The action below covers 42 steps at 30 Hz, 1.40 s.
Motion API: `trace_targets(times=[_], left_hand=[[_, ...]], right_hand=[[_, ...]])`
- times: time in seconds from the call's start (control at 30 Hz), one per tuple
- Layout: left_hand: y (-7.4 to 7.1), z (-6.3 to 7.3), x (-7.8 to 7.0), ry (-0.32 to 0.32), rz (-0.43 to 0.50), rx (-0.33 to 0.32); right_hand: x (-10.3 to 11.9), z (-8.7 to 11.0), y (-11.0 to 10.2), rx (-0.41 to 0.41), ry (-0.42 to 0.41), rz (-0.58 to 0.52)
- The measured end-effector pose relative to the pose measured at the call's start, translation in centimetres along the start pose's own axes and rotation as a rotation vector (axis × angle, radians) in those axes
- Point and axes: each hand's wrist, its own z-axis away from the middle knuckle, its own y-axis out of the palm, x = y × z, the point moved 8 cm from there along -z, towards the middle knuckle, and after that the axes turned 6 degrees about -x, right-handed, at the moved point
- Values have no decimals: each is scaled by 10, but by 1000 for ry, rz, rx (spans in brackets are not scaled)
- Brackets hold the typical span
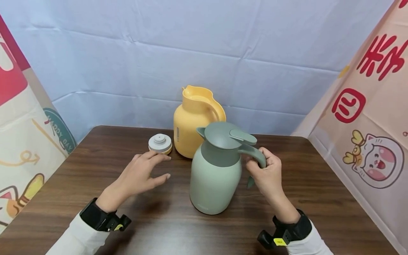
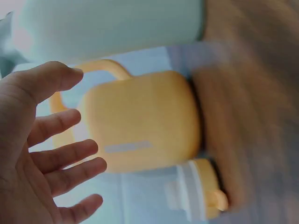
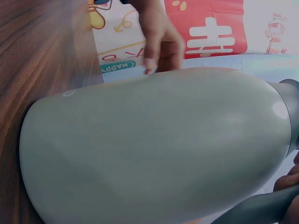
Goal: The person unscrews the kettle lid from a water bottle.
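My right hand (image 1: pixel 267 173) grips the handle of a green thermos jug (image 1: pixel 215 187), which has its darker green lid on and its spout pointing left. In the right wrist view the jug body (image 3: pixel 154 144) fills most of the picture, its base close at the table. My left hand (image 1: pixel 137 177) hovers with spread fingers left of the jug, holding nothing. Behind the green jug stands a yellow thermos jug (image 1: pixel 186 138) with an uncovered top. A round white stopper with a yellow base (image 1: pixel 160 141) lies beside it, just beyond my left fingertips.
Everything stands on a dark wooden table (image 1: pixel 153 226). A pale blue cloth (image 1: pixel 153 67) hangs behind it. Printed banners flank the table, one on the left (image 1: pixel 19 131) and one on the right (image 1: pixel 360 166).
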Motion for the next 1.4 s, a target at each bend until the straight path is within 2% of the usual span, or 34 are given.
trace_targets(times=[0.2, 0.47, 0.73, 0.83, 0.93, 1.0, 1.27, 1.4], left_hand=[[-17, -22, -13, 5, 131, -103], [-29, -54, -34, -10, 257, -118], [-41, -80, -53, 122, 349, -167], [-44, -88, -54, 122, 347, -187], [-45, -95, -55, 102, 352, -174], [-45, -99, -58, 111, 369, -154], [-41, -118, -80, 269, 443, -65], [-39, -126, -91, 319, 473, -41]], right_hand=[[1, 0, 2, 10, -32, 13], [0, -4, 2, 46, -37, -53], [1, -4, 5, 79, -81, -108], [1, -3, 6, 82, -80, -116], [2, -3, 6, 82, -75, -122], [2, -3, 6, 81, -73, -124], [2, -3, 6, 82, -73, -117], [1, -2, 5, 80, -78, -119]])
